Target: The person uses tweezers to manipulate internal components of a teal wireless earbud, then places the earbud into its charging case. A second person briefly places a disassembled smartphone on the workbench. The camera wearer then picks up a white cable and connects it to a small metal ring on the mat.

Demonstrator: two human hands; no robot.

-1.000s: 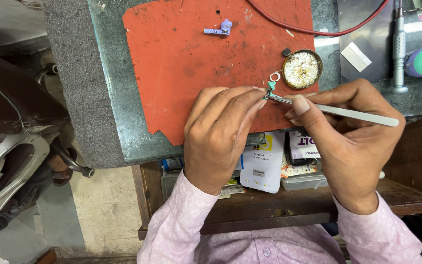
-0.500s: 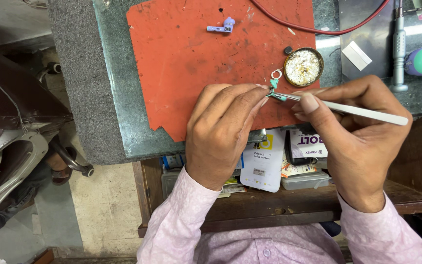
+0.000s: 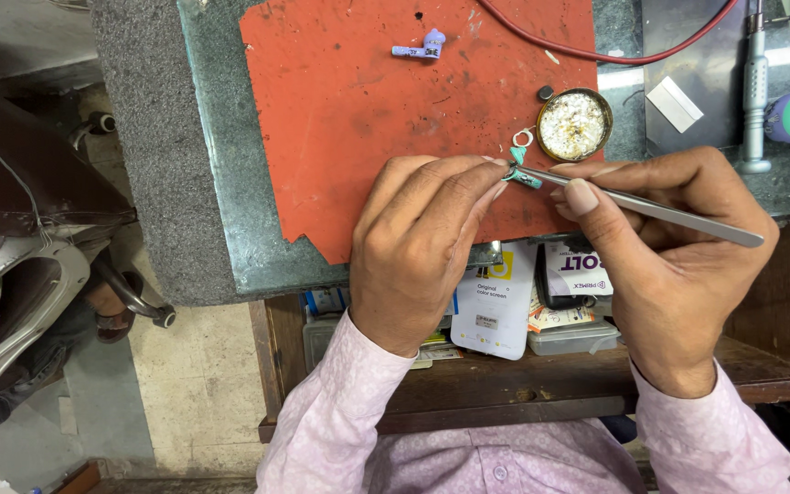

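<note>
You work at a dark green stone worktop [image 3: 221,183] with a speckled grey edge, a worn red rubber mat [image 3: 368,119] spread across it, above a bare concrete floor [image 3: 185,384]. A wooden shelf [image 3: 523,384] under the worktop holds white cartons and a clear plastic box.

Your left hand [image 3: 418,247] pinches a tiny teal-green part [image 3: 520,172] between fingertips, closed on it at the mat's near right area. The part is small, with a pale metal ring [image 3: 523,138] lying just beyond it. Your right hand [image 3: 669,247] is clamped around slim steel tweezers [image 3: 651,208], held like a pen, their tips meeting the teal part; the two hands nearly touch at that point.

Just beyond the tweezer tips sits a round brass tin of crusted pale paste [image 3: 574,124], with a small black disc [image 3: 546,92] beside it. A small lilac plastic piece [image 3: 421,48] lies well apart at the mat's far edge. A red cable [image 3: 596,50] loops across the far right corner, near a grey-handled screwdriver [image 3: 755,91].

The left half of the mat is open; its near edge is ragged, close to your left wrist.
</note>
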